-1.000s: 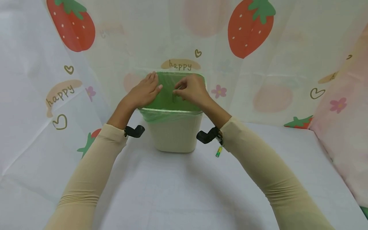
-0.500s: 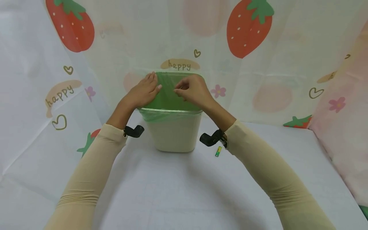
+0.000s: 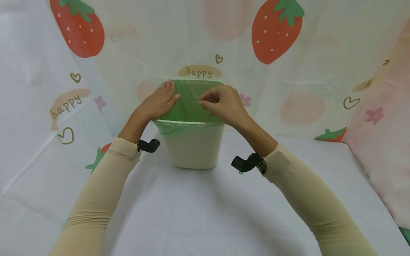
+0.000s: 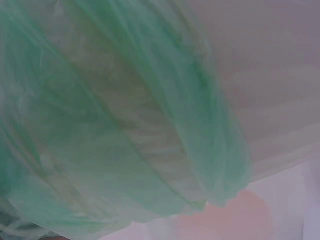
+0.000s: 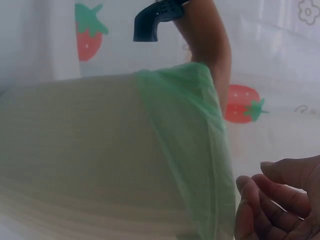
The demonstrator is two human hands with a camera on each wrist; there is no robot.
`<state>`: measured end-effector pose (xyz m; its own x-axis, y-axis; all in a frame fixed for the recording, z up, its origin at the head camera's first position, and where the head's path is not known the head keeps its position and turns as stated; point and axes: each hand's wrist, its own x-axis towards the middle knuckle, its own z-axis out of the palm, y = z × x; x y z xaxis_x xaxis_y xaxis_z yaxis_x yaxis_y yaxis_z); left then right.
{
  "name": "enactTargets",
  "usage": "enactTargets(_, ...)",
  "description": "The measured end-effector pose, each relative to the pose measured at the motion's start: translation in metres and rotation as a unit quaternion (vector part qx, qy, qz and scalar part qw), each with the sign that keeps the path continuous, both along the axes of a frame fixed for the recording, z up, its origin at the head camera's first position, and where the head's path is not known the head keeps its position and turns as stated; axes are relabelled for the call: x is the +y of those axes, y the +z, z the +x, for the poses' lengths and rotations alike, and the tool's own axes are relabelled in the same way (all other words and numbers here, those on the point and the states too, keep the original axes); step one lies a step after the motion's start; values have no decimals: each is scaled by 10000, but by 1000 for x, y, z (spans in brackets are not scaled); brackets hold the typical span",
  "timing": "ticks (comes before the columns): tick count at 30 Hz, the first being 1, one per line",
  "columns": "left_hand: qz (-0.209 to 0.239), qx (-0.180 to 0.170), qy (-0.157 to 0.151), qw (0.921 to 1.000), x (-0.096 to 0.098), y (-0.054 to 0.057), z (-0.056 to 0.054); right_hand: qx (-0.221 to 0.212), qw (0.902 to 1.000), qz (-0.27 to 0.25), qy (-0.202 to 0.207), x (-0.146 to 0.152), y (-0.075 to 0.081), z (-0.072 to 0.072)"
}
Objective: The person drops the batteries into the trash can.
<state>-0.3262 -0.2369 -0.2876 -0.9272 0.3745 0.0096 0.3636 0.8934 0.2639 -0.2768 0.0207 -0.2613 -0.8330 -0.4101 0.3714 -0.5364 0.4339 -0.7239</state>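
Note:
A cream trash bin (image 3: 195, 149) lined with a green plastic bag (image 3: 189, 106) stands mid-table in the head view. My left hand (image 3: 160, 101) rests on its left rim with fingers extended; in the left wrist view only the bag's folds (image 4: 125, 130) and the bin's side show. Above the right part of the bin's opening hovers my right hand (image 3: 225, 105), fingers loosely bent, thumb and index apart, holding nothing. The right wrist view shows that hand (image 5: 280, 200) beside the bag's edge. A green battery (image 3: 241, 172) on the table is mostly covered by the right wrist camera.
A white cloth covers the table (image 3: 192, 209). Behind the bin hangs a curtain (image 3: 179, 39) printed with strawberries, and more of it closes off both sides. Black wrist cameras (image 3: 148, 145) stick out from both wrists.
A thin small object at my right fingertips one second ago is gone from them. The right hand and forearm have moved to the right, now covering most of the battery. My left hand stays put.

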Motion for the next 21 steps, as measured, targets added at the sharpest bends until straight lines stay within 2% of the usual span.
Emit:
enactTargets(10, 29, -68, -105, 9999, -1, 2, 0, -26, 9997, -228, -101, 20, -3, 21)
enactTargets(21, 13, -42, -118, 9999, -1, 0, -1, -159, 9964, -724, -406, 44, -19, 37)
